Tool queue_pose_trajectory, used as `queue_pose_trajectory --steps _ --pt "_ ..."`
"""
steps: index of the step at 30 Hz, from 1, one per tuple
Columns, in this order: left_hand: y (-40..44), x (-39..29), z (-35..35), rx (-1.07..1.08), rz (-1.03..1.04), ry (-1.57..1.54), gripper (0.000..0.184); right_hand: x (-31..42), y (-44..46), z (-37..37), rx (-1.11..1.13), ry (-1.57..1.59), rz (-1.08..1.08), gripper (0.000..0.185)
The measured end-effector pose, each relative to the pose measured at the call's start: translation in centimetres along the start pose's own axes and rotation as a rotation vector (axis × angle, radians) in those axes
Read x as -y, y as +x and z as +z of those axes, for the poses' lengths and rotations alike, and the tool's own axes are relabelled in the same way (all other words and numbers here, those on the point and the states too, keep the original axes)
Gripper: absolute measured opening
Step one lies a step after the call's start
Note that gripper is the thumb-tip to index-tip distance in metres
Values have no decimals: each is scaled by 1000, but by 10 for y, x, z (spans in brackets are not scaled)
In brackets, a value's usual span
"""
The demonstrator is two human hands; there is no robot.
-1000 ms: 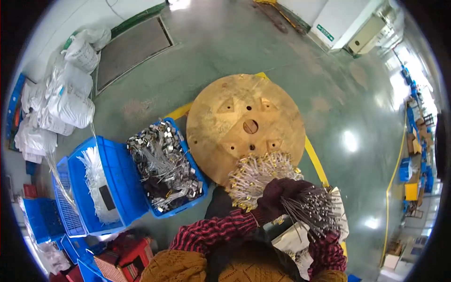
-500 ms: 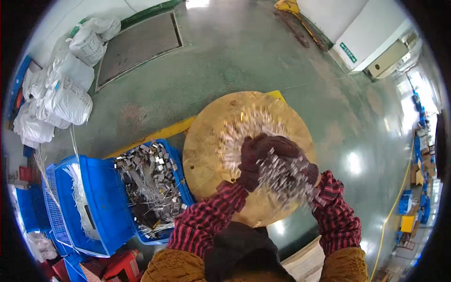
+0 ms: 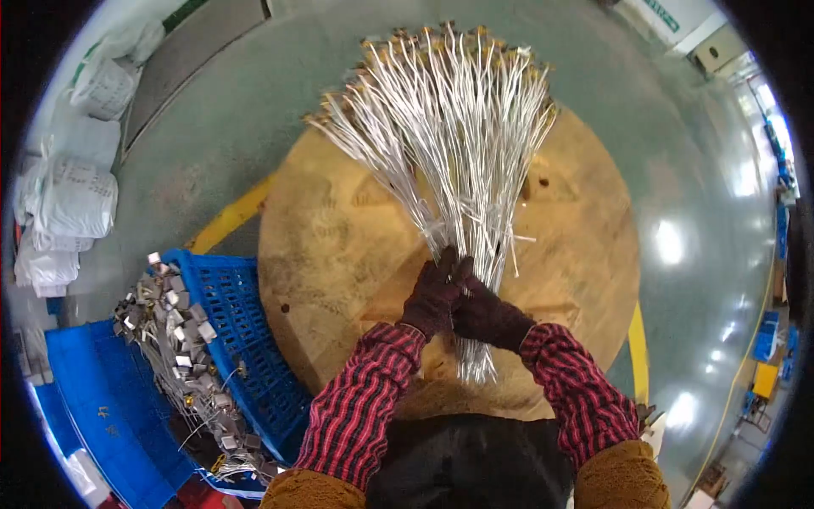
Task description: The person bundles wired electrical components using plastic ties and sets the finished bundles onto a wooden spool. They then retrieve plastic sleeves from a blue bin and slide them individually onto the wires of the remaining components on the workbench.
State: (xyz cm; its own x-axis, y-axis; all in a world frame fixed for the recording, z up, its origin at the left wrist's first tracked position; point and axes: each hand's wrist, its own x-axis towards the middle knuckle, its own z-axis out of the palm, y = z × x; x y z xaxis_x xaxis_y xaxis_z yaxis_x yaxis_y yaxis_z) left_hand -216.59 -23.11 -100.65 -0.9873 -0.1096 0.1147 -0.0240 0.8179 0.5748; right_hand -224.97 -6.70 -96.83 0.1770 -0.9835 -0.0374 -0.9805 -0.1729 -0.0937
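Note:
A large bundle of silvery-white wires [image 3: 475, 161] fans out away from me, with dark and yellowish ends at its far edge. Both my hands wear dark knit gloves. My left hand [image 3: 434, 293] is closed on the left side of the bundle's narrow part. Pressed against it, my right hand [image 3: 490, 318] wraps around the same narrow part. Bare wire tips stick out just below my hands. Under the bundle lies a round wooden board [image 3: 339, 246]; the far ends reach past its back edge. Some fingers are hidden behind the wires.
On the left, a blue crate [image 3: 246, 297] holds a heap of grey metal pieces and wires [image 3: 182, 339]. A second blue crate [image 3: 110, 407] stands farther left. White sacks [image 3: 80, 199] lie by the wall. Yellow tape [image 3: 233, 212] marks the green floor.
The bundle, earlier upright and blurred with its ends toward me, now lies fanned out away from me. Both hands have come together around its narrow part. My view has shifted closer to the board.

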Motion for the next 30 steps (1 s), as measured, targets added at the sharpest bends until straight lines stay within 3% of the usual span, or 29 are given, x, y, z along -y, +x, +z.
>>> queue_pose_trajectory --steps 2,3,4,9,10,11,13,14,15,17,19,21,22,23,25,27,28,30 --pt "-6 15 39 67 38 53 65 -8 -10 45 -32 -14 -63 14" --pt "-20 15 53 -55 33 -98 63 -2 -14 54 -103 0 -84 18" --pt "-43 17 66 -33 -3 -59 63 11 -20 62 -175 12 -104 21" --pt "-41 16 96 -64 -16 50 65 13 -35 83 -156 201 14 22" --pt "-40 14 96 -67 -12 75 67 11 -36 80 -184 282 60 22" --pt "-35 13 95 -40 -16 26 75 8 -36 60 29 11 -33 23" --pt "-33 5 91 53 -47 121 79 13 -39 74 -116 -71 47 23" --pt "-27 -6 81 94 -66 175 81 15 -41 76 -128 -76 72 23" --pt "-25 -17 68 197 -151 4 77 18 -43 76 -140 -81 98 24" --pt "-31 -35 50 229 -256 74 76 31 -50 62 -44 -24 109 26" --pt "-54 -62 21 -26 -297 -129 64 54 -58 42 34 6 71 27" --pt "-100 -71 5 -118 -477 -230 46 83 -65 -1 -15 228 39 28" --pt "-118 -93 -21 -149 -746 -588 39 100 -68 -34 -97 444 46 27" --pt "-137 -117 -49 -180 -1004 -954 35 125 -75 -72 -195 910 307 29" --pt "-209 -140 -64 -151 -1090 -1111 33 177 -88 -148 -358 1838 828 35" --pt "-275 -190 -97 266 -16 212 35 215 -95 -197 -823 2401 839 41" --pt "-273 -225 -124 261 -39 33 36 228 -99 -225 -1086 2661 832 44" --pt "-262 -331 -203 245 -77 -326 39 261 -100 -305 -1142 2924 756 49"
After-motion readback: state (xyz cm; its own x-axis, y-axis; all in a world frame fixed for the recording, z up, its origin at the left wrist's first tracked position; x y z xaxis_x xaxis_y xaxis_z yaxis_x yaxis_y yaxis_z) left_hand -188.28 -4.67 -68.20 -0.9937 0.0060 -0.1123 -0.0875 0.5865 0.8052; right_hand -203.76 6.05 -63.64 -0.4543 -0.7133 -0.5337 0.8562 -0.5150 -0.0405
